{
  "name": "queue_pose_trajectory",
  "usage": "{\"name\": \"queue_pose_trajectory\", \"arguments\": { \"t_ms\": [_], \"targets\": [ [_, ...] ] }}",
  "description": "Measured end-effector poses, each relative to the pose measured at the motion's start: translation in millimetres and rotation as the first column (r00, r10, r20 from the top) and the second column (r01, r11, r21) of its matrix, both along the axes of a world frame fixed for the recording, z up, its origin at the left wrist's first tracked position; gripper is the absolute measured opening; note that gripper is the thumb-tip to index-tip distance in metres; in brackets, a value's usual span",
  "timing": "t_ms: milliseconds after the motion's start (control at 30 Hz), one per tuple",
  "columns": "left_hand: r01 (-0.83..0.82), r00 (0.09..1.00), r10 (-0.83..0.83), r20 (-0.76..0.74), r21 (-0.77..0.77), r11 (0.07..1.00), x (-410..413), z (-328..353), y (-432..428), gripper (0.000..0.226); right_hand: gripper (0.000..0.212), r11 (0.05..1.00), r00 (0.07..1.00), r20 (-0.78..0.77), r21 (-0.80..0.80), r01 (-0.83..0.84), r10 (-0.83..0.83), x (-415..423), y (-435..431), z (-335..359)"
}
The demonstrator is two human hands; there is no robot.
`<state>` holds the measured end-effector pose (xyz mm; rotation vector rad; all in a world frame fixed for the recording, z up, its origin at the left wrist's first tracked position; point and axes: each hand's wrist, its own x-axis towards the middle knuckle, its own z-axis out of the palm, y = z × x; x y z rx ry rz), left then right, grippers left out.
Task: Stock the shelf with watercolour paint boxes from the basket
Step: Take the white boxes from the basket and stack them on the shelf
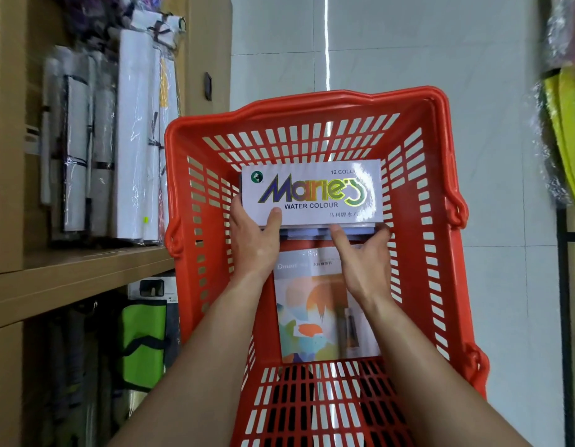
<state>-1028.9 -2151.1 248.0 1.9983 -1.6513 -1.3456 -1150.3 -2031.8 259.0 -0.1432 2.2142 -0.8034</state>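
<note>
A red plastic basket (418,195) stands on the floor in front of me. Inside it, a white Marie's water colour box (312,191) tops a small stack of similar boxes (312,231) with bluish edges. My left hand (253,240) grips the top box at its near left corner, thumb on the lid. My right hand (365,259) holds the near right edge of the stack, index finger against the edge and the other fingers curled under it. A colourful Dmart paint box (315,314) lies flat in the basket, nearer to me, partly under my wrists.
A wooden shelf unit (79,275) stands to the left, holding wrapped white paper rolls and packs (134,140) above, and a green pouch (144,340) below. Pale floor tiles (492,124) lie beyond the basket. Yellow-green wrapped goods (566,130) sit at the right edge.
</note>
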Motion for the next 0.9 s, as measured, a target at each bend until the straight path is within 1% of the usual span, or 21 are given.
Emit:
{"name": "queue_pose_trajectory", "arguments": {
  "t_ms": [133, 267, 333, 400, 467, 533, 567, 600, 633, 667, 700, 767, 800, 900],
  "targets": [
    [-0.037, 0.999, 0.039, -0.038, 0.043, 0.998, 1, 4, -1, 0.074, 0.089, 1.0, 0.999, 0.034, 0.014, 0.008, -0.008, 0, 1, 8],
    [-0.021, 0.999, 0.022, -0.03, 0.022, 1.0, 2, 11, 5, 0.073, 0.08, 0.999, 0.991, 0.131, -0.032, -0.009, 0.013, 2, 1, 31],
    [0.003, 1.0, -0.003, -0.022, 0.009, 1.0, 1, 17, 10, 0.076, 0.075, 0.998, 0.987, 0.151, -0.04, -0.049, 0.054, 7, 5, 49],
    [0.011, 1.0, -0.011, -0.007, -0.022, 1.0, 1, 24, 20, 0.078, 0.063, 0.99, 0.987, 0.082, -0.035, -0.138, 0.141, 13, 8, 72],
    [-0.038, 0.999, 0.037, -0.007, -0.061, 0.997, 3, 31, 34, 0.077, 0.056, 0.966, 0.963, -0.087, -0.02, -0.259, 0.257, 11, 4, 92],
    [-0.146, 0.989, 0.144, -0.039, -0.055, 0.988, 4, 32, 50, 0.074, 0.056, 0.927, 0.906, -0.242, -0.058, -0.372, 0.348, -2, -15, 104],
    [-0.223, 0.972, 0.222, -0.079, -0.008, 0.975, 4, 31, 57, 0.071, 0.054, 0.895, 0.86, -0.308, -0.055, -0.442, 0.406, -12, -29, 104],
    [-0.31, 0.94, 0.317, -0.125, 0.074, 0.948, 3, 30, 62, 0.067, 0.051, 0.853, 0.796, -0.366, -0.011, -0.522, 0.483, -24, -46, 99],
    [-0.385, 0.896, 0.413, -0.164, 0.176, 0.906, 1, 28, 65, 0.063, 0.049, 0.798, 0.716, -0.397, 0.074, -0.598, 0.574, -36, -64, 91],
    [-0.436, 0.851, 0.492, -0.187, 0.27, 0.858, 0, 25, 66, 0.06, 0.051, 0.728, 0.634, -0.383, 0.184, -0.66, 0.672, -46, -81, 80],
    [-0.468, 0.811, 0.55, -0.2, 0.343, 0.815, 0, 21, 65, 0.059, 0.055, 0.641, 0.553, -0.331, 0.298, -0.707, 0.764, -55, -94, 69],
    [-0.486, 0.76, 0.611, -0.219, 0.434, 0.759, -1, 11, 63, 0.059, 0.065, 0.462, 0.424, -0.191, 0.464, -0.756, 0.885, -67, -108, 49],
    [-0.481, 0.746, 0.624, -0.232, 0.46, 0.746, -2, 7, 62, 0.059, 0.072, 0.404, 0.388, -0.141, 0.502, -0.765, 0.911, -72, -110, 42],
    [-0.464, 0.734, 0.619, -0.279, 0.46, 0.757, -9, 1, 62, 0.073, 0.094, 0.329, 0.356, -0.047, 0.508, -0.796, 0.933, -80, -120, 33]
  ]
}}
